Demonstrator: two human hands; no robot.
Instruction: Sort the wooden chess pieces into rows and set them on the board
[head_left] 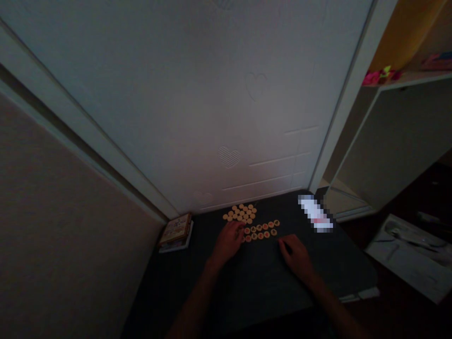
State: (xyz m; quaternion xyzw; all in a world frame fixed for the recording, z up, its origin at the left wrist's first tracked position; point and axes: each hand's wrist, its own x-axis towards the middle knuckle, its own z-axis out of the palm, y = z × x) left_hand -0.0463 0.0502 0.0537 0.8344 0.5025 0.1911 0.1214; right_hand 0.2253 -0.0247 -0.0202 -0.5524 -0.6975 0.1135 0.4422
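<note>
Two rows of round wooden xiangqi pieces (260, 235) lie on the dark tabletop, with red or black characters facing up. My left hand (229, 239) is bent over the left end of these rows, its fingers curled together and covering part of them. Whatever its fingertips pinch is too dark and small to make out. Just beyond that hand lies a loose cluster of plain-faced discs (240, 213). My right hand (295, 255) rests on the table to the right of the lower row, fingers curled in. Nothing shows between its fingers.
A small stack of books (175, 231) sits at the table's left edge. Toward the back right lies a blurred white item (315, 213). A pale panel with embossed hearts (229, 157) rises behind the table (254, 292). Shelving (399, 122) stands at the right.
</note>
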